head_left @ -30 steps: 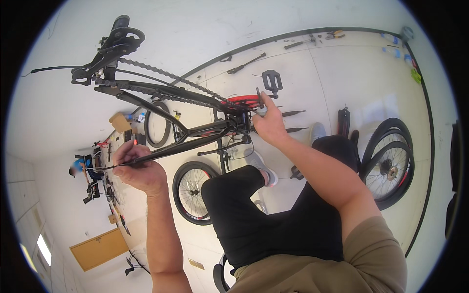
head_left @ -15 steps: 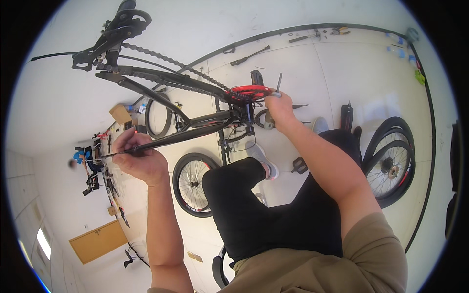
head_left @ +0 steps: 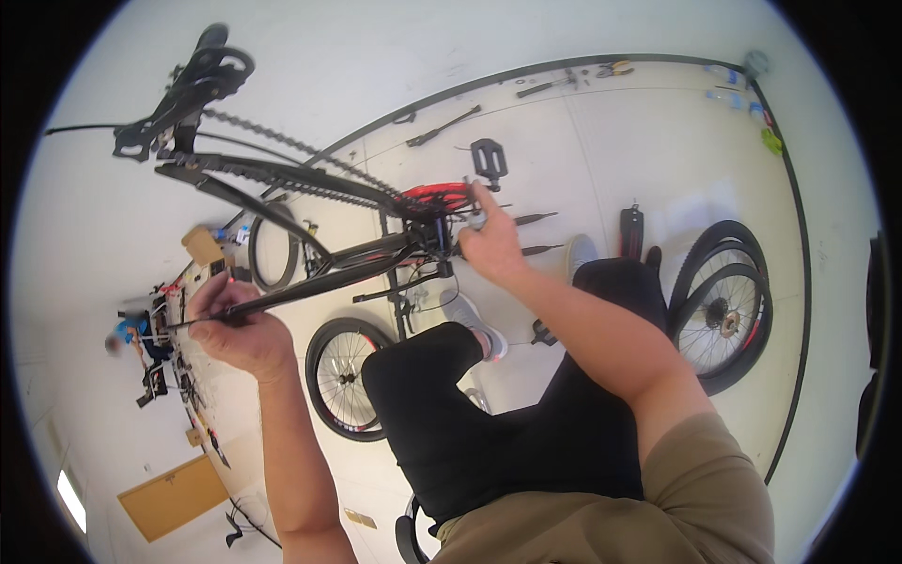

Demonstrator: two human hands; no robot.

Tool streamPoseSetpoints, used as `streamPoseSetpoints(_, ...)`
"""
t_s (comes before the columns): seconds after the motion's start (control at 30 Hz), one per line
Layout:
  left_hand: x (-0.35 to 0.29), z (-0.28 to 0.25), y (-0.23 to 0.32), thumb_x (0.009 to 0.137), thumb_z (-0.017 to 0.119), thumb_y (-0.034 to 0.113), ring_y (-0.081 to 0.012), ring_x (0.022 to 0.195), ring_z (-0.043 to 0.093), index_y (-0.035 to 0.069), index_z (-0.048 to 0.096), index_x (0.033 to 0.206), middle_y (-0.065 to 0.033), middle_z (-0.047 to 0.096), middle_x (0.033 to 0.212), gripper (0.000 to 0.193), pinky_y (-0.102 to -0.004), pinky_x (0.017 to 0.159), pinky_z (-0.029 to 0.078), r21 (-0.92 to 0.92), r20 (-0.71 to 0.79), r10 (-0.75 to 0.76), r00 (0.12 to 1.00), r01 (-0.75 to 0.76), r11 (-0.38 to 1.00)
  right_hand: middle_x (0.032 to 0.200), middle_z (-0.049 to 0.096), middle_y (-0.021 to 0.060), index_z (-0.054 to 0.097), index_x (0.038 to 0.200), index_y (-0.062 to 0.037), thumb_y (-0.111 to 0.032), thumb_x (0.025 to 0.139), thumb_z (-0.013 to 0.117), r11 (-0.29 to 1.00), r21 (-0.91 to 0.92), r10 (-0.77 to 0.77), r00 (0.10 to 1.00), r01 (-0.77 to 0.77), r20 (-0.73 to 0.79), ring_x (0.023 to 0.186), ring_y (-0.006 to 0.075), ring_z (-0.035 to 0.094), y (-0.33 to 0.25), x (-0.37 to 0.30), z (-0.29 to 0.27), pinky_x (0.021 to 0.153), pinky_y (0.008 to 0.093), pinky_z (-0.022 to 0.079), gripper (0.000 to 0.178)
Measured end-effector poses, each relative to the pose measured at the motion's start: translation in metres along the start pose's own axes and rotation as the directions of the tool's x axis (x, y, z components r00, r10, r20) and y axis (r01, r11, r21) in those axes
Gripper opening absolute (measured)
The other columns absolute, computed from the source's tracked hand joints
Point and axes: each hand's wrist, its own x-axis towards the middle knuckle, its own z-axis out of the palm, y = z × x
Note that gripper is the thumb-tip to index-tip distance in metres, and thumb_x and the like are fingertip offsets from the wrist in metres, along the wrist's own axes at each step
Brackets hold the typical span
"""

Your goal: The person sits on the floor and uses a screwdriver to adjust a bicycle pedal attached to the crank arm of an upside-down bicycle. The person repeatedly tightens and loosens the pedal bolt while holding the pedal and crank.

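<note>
A black bicycle frame (head_left: 371, 268) reaches across the view from upper left to centre. My left hand (head_left: 242, 329) is closed around the end of its nearest tube, thumb and fingers pinching the tip. Beside the red chainring (head_left: 438, 199) is my right hand (head_left: 490, 246), its index finger raised toward the crank and the other fingers curled round a small silver metal tool (head_left: 477, 220). That tool's kind is unclear, since the fingers cover much of it. A black chain (head_left: 301, 150) runs from the chainring to the rear derailleur (head_left: 221, 75). One black pedal (head_left: 489, 162) stands just beyond my right hand.
Wheels with tyres (head_left: 723, 305) lie at the right; another wheel (head_left: 348, 378) is left of my knee. A hammer (head_left: 547, 86), pliers (head_left: 615, 70) and a long black tool (head_left: 443, 126) lie along the far floor edge. Someone in blue (head_left: 132, 334) is at far left.
The whole view has shifted, so the frame sits farther left. My right hand has come lower beside the chainring, and the tool's upright shaft no longer shows. The far pedal now appears flat-on.
</note>
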Motion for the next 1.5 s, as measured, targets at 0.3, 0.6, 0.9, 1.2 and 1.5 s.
streamPoseSetpoints(0.3,0.0,-0.002,0.0,0.095,0.034,0.077,-0.0074,0.051,0.035,0.0,0.059,0.099,0.0011,0.042,0.057,0.081,-0.0213,0.052,0.027,0.026,0.031,-0.005,1.0,0.004,1.0,0.125,0.059,0.0284,0.035,0.147,0.0101,-0.002,0.077,0.058,0.982,0.095,0.15,0.982,-0.162,0.118,0.096,0.0274,0.064,-0.01,0.001,-0.003,0.09,0.0335,0.049,0.075)
streamPoseSetpoints(0.6,0.0,-0.001,0.003,0.09,0.045,0.079,-0.0088,0.05,0.035,-0.001,0.059,0.097,0.001,0.04,0.059,0.082,-0.0228,0.052,0.033,-0.011,0.027,-0.006,1.0,0.006,1.0,0.126,0.061,0.0294,0.038,0.145,0.0088,-0.005,0.077,0.058,0.964,0.157,0.193,0.969,-0.216,0.151,0.087,0.0264,0.068,-0.011,0.003,-0.006,0.088,0.034,0.052,0.072)
streamPoseSetpoints(0.9,-0.001,-0.001,0.003,0.089,0.045,0.08,-0.0092,0.05,0.036,0.0,0.061,0.097,0.0016,0.039,0.059,0.082,-0.023,0.052,0.033,-0.045,0.022,-0.017,1.0,0.018,0.999,0.123,0.063,0.0303,0.038,0.145,0.0111,-0.004,0.076,0.058,0.962,0.154,0.207,0.97,-0.226,0.126,0.083,0.0256,0.069,-0.003,0.005,-0.001,0.085,0.0343,0.053,0.074)
streamPoseSetpoints(1.2,0.002,-0.004,-0.002,0.089,0.044,0.08,-0.0103,0.051,0.04,0.0,0.061,0.099,0.0006,0.043,0.06,0.082,-0.0226,0.051,0.034,-0.071,-0.029,-0.026,0.999,0.024,0.997,0.112,0.068,0.0275,0.048,0.138,0.0101,-0.004,0.075,0.059,0.968,0.168,0.18,0.982,-0.186,0.051,0.081,0.0257,0.069,-0.01,0.005,0.001,0.082,0.0347,0.054,0.066)
streamPoseSetpoints(1.5,-0.002,0.002,0.005,0.097,0.033,0.075,-0.0091,0.051,0.042,-0.001,0.059,0.097,-0.0019,0.048,0.061,0.08,-0.0209,0.05,0.032,0.075,-0.006,0.038,0.999,-0.038,0.996,0.086,0.067,0.0119,0.054,0.136,0.0023,-0.004,0.077,0.059,0.938,0.163,0.295,0.951,-0.306,0.088,0.07,0.0173,0.061,-0.017,0.007,-0.004,0.069,0.0327,0.049,0.059)
